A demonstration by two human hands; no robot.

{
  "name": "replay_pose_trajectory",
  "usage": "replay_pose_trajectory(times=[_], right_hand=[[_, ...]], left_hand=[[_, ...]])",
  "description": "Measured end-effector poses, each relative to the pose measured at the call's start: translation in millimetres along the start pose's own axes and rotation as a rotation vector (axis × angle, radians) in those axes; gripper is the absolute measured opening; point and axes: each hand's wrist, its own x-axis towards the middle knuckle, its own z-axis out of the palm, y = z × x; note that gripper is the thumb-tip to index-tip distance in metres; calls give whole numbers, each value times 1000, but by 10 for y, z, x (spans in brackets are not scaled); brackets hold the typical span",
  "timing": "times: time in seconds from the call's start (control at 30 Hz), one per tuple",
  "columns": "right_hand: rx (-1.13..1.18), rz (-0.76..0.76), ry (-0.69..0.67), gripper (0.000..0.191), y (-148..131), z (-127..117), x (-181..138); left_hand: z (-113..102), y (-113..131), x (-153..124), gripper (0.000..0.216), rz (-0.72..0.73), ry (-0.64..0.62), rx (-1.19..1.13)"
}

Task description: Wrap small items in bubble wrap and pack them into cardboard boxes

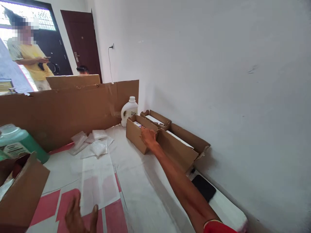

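My right hand (148, 136) is stretched out to a narrow open cardboard box (136, 137), its fingers curled at the top edge. Inside that box a white item with a purple mark (137, 124) shows beside my fingertips; what my fingers hold, if anything, is hidden. Low in the view, my left hand (80, 215) is open, thumb and fingers apart, over the red-and-white table cover (114, 213). Above it lies a clear flat plastic sheet or bag (97, 184). Several small bubble-wrap pouches (98, 147) are heaped beyond that.
Two more cardboard boxes (178, 145) (155, 118) with white contents stand along the wall. A white jug (130, 111) is behind them. At left are a green-liquid bottle (21, 142) and a cardboard box (26, 194). A cardboard panel (73, 110) borders the table; a person (31, 61) stands beyond.
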Motion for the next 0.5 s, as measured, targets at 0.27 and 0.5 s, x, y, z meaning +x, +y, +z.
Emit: replay_pose_trajectory(times=[0.27, 0.5], right_hand=[[16, -192, -58, 12, 36, 56, -510], [173, -608, 297, 32, 253, 219, -1433]], left_hand=[[314, -86, 398, 55, 202, -134, 189], [935, 1, 1604, 48, 243, -166, 200]])
